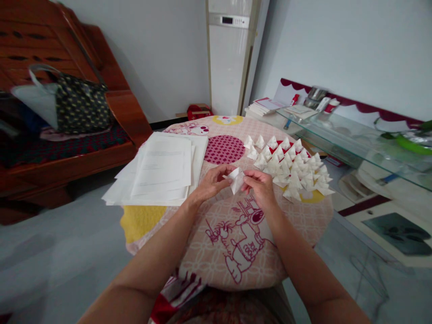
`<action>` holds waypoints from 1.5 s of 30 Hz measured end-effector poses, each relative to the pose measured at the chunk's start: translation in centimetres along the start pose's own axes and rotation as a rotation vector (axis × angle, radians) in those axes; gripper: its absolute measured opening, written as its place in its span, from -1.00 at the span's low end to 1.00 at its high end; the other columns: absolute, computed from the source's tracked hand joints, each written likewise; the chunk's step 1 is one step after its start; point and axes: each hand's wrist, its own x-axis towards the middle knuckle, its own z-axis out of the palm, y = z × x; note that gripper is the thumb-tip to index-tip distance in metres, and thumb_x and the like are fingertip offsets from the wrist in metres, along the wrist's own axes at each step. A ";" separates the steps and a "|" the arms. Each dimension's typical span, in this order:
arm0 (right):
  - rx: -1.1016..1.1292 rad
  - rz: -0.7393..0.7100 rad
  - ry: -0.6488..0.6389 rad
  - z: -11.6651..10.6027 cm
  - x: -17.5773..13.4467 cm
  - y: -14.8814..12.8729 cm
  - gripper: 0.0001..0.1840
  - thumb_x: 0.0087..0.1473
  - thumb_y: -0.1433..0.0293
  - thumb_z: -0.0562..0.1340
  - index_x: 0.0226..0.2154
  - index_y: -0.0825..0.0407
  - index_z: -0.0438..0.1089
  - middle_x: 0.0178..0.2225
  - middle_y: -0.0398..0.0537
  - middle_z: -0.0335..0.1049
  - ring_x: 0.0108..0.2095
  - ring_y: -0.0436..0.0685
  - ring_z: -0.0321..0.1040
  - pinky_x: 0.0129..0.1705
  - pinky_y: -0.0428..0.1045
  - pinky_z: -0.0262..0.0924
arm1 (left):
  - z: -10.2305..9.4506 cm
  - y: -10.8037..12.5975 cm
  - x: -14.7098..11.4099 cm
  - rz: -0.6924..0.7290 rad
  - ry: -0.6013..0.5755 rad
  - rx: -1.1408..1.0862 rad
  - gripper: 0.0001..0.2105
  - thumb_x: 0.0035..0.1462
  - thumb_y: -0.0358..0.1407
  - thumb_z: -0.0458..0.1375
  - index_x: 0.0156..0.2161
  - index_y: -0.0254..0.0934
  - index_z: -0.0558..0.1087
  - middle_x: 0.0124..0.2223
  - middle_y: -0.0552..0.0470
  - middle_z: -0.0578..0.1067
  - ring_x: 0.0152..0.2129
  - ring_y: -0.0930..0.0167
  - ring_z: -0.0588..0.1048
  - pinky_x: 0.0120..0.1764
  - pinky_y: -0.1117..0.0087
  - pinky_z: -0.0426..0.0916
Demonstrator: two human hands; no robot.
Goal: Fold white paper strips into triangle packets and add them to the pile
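Between my two hands, above the middle of the round table, is a small piece of folded white paper (236, 181). The fingers of my left hand (216, 181) pinch its left side. On its right side, my right hand (259, 183) grips it between thumb and fingertips. Many pointed folded paper pieces (294, 167) stand in a cluster just beyond and to the right of my right hand. A stack of white paper sheets (164, 168), faintly printed on top, lies to the left of my left hand.
A patterned cloth (216, 265) covers the round table. At the left, a wooden bench (130, 112) carries a dotted bag (83, 103). On the right stands a glass-topped cabinet (364, 144) with a pile of papers (263, 106). A tall white air conditioner (227, 63) is behind.
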 end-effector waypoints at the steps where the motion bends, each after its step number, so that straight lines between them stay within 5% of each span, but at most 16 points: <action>1: 0.018 0.012 0.004 -0.1 0.0 -0.1 -0.77 -0.12 0.25 0.37 -0.39 0.04 0.55 -0.67 -0.16 0.43 -0.69 0.02 0.30 -0.67 -0.11 0.11 | 0.0 -0.2 0.1 -0.002 -0.012 -0.038 -0.71 0.14 -0.17 0.30 -0.11 -0.31 0.50 -0.22 -0.04 0.54 -0.33 0.42 0.48 -0.32 0.43 0.37; 16: -0.173 -0.080 -0.104 -0.7 -0.4 -1.2 -0.82 -0.02 0.25 0.32 -0.42 0.02 0.54 -0.70 -0.20 0.39 -0.72 -0.03 0.24 -0.68 -0.15 0.04 | 1.0 -0.5 0.1 -0.043 -0.041 -0.086 -0.81 0.19 -0.28 0.23 -0.13 -0.33 0.45 -0.40 0.07 0.45 -0.50 0.50 0.39 -0.43 0.46 0.29; 30: -0.223 -0.075 -0.171 -0.4 -0.4 -1.6 -0.88 -0.14 0.31 0.29 -0.56 0.01 0.39 -0.68 -0.25 0.31 -0.72 -0.07 0.17 -0.66 -0.14 0.04 | 1.0 -0.5 -0.1 -0.010 -0.020 -0.035 -0.81 0.19 -0.31 0.21 -0.11 -0.33 0.43 -0.45 0.13 0.40 -0.54 0.52 0.34 -0.44 0.47 0.23; 45: -0.266 -0.099 -0.165 -0.6 0.0 -0.9 -0.79 -0.10 0.22 0.34 -0.48 0.03 0.52 -0.67 -0.23 0.29 -0.69 -0.04 0.15 -0.63 -0.11 0.01 | 1.0 0.0 -0.3 -0.027 -0.053 -0.012 -0.81 0.20 -0.30 0.20 -0.10 -0.34 0.43 -0.44 0.12 0.42 -0.52 0.50 0.36 -0.41 0.46 0.22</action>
